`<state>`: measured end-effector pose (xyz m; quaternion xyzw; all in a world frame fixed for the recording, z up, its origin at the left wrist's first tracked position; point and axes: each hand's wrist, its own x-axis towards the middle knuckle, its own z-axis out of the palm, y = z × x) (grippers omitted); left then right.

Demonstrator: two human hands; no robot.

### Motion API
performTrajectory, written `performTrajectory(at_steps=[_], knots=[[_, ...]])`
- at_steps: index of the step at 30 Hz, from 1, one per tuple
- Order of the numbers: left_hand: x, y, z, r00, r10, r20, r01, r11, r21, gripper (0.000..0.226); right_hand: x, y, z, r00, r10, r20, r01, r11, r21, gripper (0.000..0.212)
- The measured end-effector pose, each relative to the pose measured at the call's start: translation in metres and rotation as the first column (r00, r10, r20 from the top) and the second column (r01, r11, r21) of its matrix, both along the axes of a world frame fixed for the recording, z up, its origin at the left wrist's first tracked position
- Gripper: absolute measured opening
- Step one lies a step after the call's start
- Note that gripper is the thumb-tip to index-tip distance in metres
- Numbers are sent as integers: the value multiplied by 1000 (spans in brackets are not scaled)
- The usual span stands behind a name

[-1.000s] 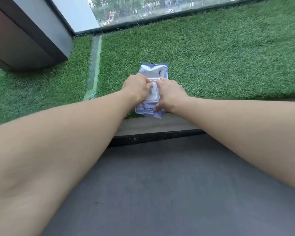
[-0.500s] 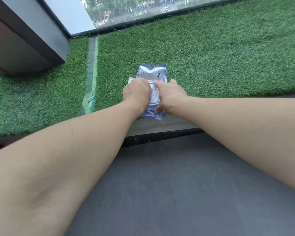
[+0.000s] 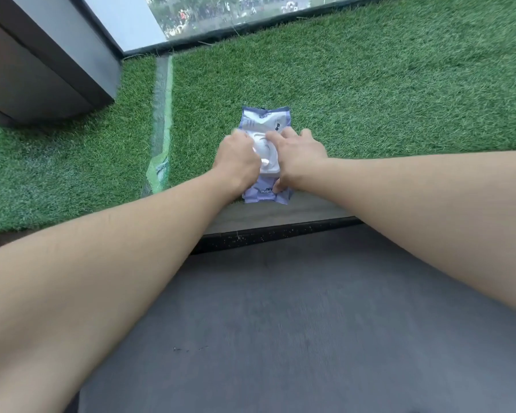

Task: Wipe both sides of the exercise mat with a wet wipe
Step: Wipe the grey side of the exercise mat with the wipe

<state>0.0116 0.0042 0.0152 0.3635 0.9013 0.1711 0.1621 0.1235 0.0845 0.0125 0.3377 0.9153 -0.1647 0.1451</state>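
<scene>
A lilac wet wipe pack (image 3: 265, 119) with a white plastic lid (image 3: 267, 158) lies on the green turf just beyond the mat's far edge. My left hand (image 3: 236, 162) is closed over the lid's left side. My right hand (image 3: 300, 158) presses on the pack's right side, fingers spread, thumb on its near end. The grey exercise mat (image 3: 295, 323) lies flat in front of me, under both forearms. No loose wipe shows.
Artificial turf (image 3: 385, 84) covers the floor ahead. A dark cabinet or wall corner (image 3: 42, 70) stands at the far left, and a glass pane with a black base strip (image 3: 251, 25) runs along the back. A seam strip (image 3: 161, 114) crosses the turf left of the pack.
Both hands stayed on the pack. My right fingers have spread wider over it, and more of the white lid shows between the hands.
</scene>
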Motion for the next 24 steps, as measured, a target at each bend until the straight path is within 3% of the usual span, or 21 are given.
performTrajectory(at_steps=[4, 7, 12, 14, 15, 17, 18, 19, 21, 24], knots=[[-6, 10, 11, 944, 136, 300, -211, 950, 232, 36, -1, 2, 8, 999, -33, -30, 29, 994, -107, 136], [-3, 11, 32, 905, 202, 375, -320, 904, 285, 34, 7, 3, 11, 997, -39, -64, 29, 987, -156, 135], [-11, 13, 83, 842, 317, 437, -520, 692, 501, 27, 15, -1, 3, 1000, 1, -20, -3, 994, -110, 128], [-5, -3, 90, 791, 286, 540, -573, 656, 492, 25, 17, -3, 13, 978, -121, -169, 84, 973, -213, 126], [-1, -13, 89, 769, 261, 584, -588, 648, 484, 24, 19, -5, 19, 923, -220, -314, 124, 946, -298, 112], [9, -38, 88, 712, 188, 677, -617, 627, 475, 23, 29, -16, 40, 691, -483, -538, 115, 808, -578, 70], [18, -51, 90, 666, 133, 734, -630, 627, 458, 21, 33, -24, 50, 583, -604, -543, 44, 691, -722, 58], [28, -62, 93, 609, 66, 790, -645, 621, 445, 20, 36, -33, 60, 543, -685, -485, -35, 558, -829, 52], [47, -82, 99, 472, -48, 880, -699, 588, 407, 17, 45, -52, 76, 582, -732, -355, -124, 351, -928, 57], [63, -112, 118, 331, -109, 937, -786, 518, 338, 25, 65, -72, 90, 639, -708, -302, -123, 294, -948, 51]])
